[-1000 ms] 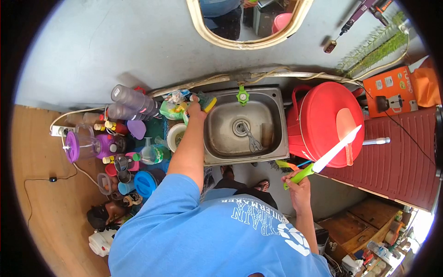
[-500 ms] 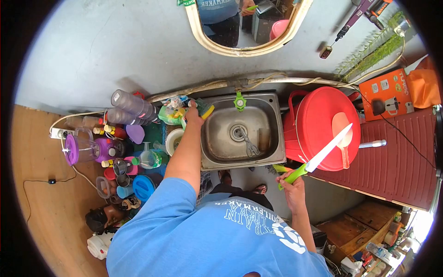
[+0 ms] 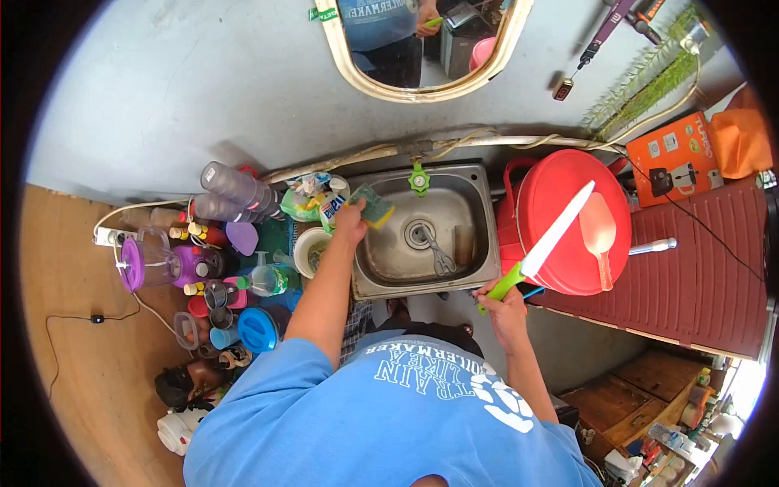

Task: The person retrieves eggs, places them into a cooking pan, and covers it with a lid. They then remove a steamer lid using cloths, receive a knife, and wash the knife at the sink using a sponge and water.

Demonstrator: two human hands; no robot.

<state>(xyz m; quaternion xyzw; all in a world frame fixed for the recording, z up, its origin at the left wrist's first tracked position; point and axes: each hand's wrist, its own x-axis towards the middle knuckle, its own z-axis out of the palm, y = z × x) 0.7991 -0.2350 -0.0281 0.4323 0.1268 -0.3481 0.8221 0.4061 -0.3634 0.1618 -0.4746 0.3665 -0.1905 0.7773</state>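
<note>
A green and yellow sponge (image 3: 374,206) is gripped in my left hand (image 3: 350,221), above the left rim of the steel sink (image 3: 381,277). My right hand (image 3: 505,306) is closed round the green handle of a knife (image 3: 558,231), whose white blade points up and away over the red lid. Inside the sink, a pair of tongs (image 3: 439,253) lies near the drain beside a brownish cup-like item (image 3: 464,242). The green tap (image 3: 419,179) stands at the sink's back edge. A labelled packet (image 3: 331,208) is just left of my left hand.
To the right stands a red lidded bucket (image 3: 560,268) with a pinkish ladle (image 3: 598,227) on its lid. Left of the sink are a pale bowl (image 3: 307,250), a green-labelled bottle (image 3: 272,279), a purple blender (image 3: 195,264) and stacked cups (image 3: 231,183).
My left hand has moved right and toward me with the sponge, out over the sink's edge. My right hand has shifted left and slightly away from me with the knife.
</note>
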